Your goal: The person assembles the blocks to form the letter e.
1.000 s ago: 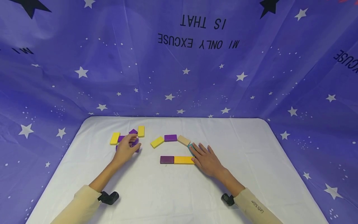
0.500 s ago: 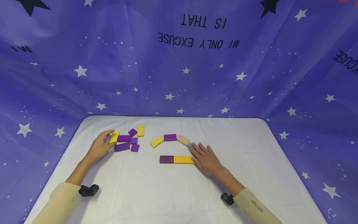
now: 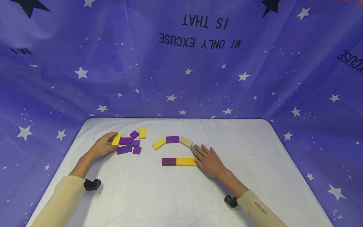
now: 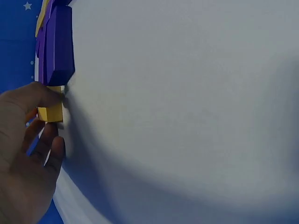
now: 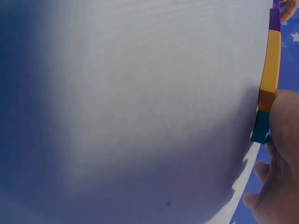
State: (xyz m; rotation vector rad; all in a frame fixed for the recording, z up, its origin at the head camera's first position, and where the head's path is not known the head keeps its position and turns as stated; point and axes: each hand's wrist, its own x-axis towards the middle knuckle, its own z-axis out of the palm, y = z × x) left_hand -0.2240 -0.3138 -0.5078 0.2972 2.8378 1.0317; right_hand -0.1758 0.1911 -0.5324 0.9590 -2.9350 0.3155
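At the left of the table, my left hand (image 3: 101, 146) pinches a yellow block (image 3: 116, 139) between thumb and fingers, and the block is tilted. The left wrist view shows the same yellow block's end (image 4: 52, 113) between thumb and fingertips, beside a purple block (image 4: 60, 44). My right hand (image 3: 211, 164) lies with straight, spread fingers over a teal block (image 3: 192, 151), mostly hidden beneath them. Its thumb touches the right end of an orange block (image 3: 185, 162). A teal block (image 5: 260, 127) also shows by that orange end in the right wrist view.
A dark purple block (image 3: 169, 161) adjoins the orange one. Behind them, a yellow block (image 3: 159, 144), a purple block (image 3: 172, 139) and a tan block (image 3: 186, 142) form an arc. Several purple blocks (image 3: 126, 141) and another yellow block (image 3: 142, 133) lie near my left hand. A starry curtain (image 3: 175, 78) stands behind.
My left hand has moved left, off the purple blocks, to the leftmost yellow block, which is now gripped and tilted. The right hand stays where it was.
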